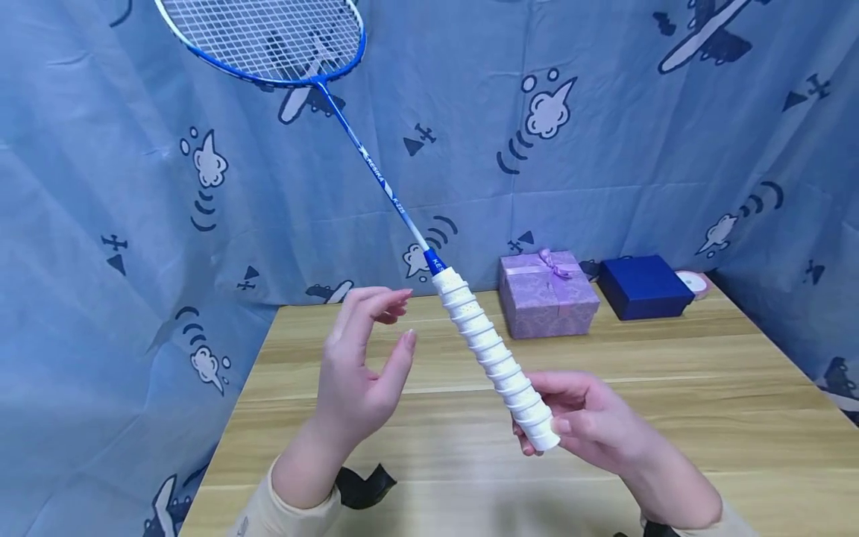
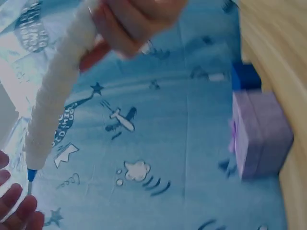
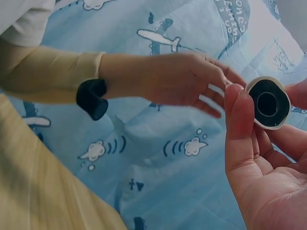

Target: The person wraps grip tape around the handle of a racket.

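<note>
A blue and white badminton racket (image 1: 376, 173) slants up to the left in the head view, its strung head cut off by the top edge. White ridged grip tape (image 1: 493, 358) wraps its handle. My right hand (image 1: 597, 425) holds the handle's butt end between thumb and fingers. Seen from the right wrist, the dark round butt cap (image 3: 268, 101) faces the camera, with the right hand's fingers (image 3: 240, 115) around it. To the left of the handle, my left hand (image 1: 365, 365) is raised with thumb and fingers apart, gripping nothing.
A lilac gift box (image 1: 546, 294) with a bow stands at the back of the wooden table (image 1: 429, 447). Beside it are a dark blue box (image 1: 644, 287) and a white and pink roll (image 1: 693, 283). Blue printed cloth (image 1: 416, 67) hangs behind and at both sides.
</note>
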`<state>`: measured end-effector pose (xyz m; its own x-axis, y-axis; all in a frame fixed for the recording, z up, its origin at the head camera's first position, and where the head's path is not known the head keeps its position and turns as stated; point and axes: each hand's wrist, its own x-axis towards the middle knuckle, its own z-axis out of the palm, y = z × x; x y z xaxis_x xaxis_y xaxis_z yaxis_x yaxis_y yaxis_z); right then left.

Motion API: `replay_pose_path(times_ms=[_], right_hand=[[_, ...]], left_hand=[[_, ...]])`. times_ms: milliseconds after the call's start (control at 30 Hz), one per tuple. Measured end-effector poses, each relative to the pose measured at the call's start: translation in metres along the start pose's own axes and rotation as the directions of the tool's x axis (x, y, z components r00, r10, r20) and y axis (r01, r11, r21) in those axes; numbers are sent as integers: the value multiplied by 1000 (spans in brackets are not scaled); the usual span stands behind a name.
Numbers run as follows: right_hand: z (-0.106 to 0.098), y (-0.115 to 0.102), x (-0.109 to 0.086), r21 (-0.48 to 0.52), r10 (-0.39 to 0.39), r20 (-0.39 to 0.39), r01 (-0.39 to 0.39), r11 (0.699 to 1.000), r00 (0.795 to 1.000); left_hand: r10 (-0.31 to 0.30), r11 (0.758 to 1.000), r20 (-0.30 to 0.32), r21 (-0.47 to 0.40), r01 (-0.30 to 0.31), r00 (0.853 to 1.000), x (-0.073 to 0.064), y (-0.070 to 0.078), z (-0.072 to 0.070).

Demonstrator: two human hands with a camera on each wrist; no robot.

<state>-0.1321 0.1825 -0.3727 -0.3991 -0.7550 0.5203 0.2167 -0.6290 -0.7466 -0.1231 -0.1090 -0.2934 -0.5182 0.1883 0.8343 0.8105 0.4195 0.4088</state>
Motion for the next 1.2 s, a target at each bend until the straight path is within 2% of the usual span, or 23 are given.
replay_pose_path(times_ms=[33, 100, 167, 233, 333, 400, 500, 567, 633, 667, 733, 767, 900, 1000, 1067, 1133, 1200], right_hand=[[0, -1, -1, 7, 9, -7, -9, 1000, 1000], [0, -3, -3, 9, 24, -18, -24, 1000, 1000], [0, -4, -5, 4, 37, -26, -37, 999, 999], [-3, -4, -7, -38, 40, -17, -41, 998, 999], [-10, -4, -10, -122, 49, 1, -49, 991, 999], [-13, -6, -12, -165, 61, 12, -58, 985, 998], [-17, -12, -15, -175, 105, 4, -103, 979, 994], [-18, -17, -17, -185, 143, -12, -143, 972, 990], [-18, -23, -18, -238, 182, -35, -185, 953, 983], [-19, -27, -20, -291, 198, -48, -203, 935, 979], [-21, -35, -23, -418, 217, -80, -231, 879, 973], [-22, -40, -26, -488, 224, -110, -249, 837, 968], [-26, -58, -34, -708, 226, -218, -313, 633, 949], [-28, -67, -37, -809, 218, -284, -356, 468, 934], [-30, -70, -38, -855, 206, -306, -364, 370, 929], [-32, -71, -38, -878, 196, -320, -368, 306, 927], [-35, -70, -39, -897, 180, -317, -356, 263, 931]], left_hand=[[60, 996, 7, 59, -61, 998, 3, 0, -1], [177, 968, 37, 172, -181, 984, 8, 0, -4], [256, 921, 104, 276, -276, 961, 13, 0, -6], [296, 865, 195, 362, -348, 935, 19, 0, -8], [284, 793, 347, 439, -422, 894, 28, -2, -10], [264, 767, 423, 454, -454, 867, 35, -3, -10], [242, 751, 495, 448, -484, 834, 42, -6, -12], [227, 751, 533, 437, -495, 815, 45, -10, -14], [209, 753, 568, 426, -502, 796, 46, -13, -17], [197, 756, 586, 419, -502, 786, 46, -15, -18], [169, 774, 617, 399, -491, 768, 45, -18, -20], [155, 787, 630, 387, -481, 761, 45, -19, -20], [90, 857, 677, 322, -403, 731, 38, -25, -17], [22, 904, 707, 287, -315, 707, 30, -32, -13], [-28, 925, 724, 281, -256, 689, 26, -36, -11], [-65, 935, 737, 281, -217, 672, 22, -40, -8], [-99, 936, 747, 294, -194, 657, 17, -43, -5]])
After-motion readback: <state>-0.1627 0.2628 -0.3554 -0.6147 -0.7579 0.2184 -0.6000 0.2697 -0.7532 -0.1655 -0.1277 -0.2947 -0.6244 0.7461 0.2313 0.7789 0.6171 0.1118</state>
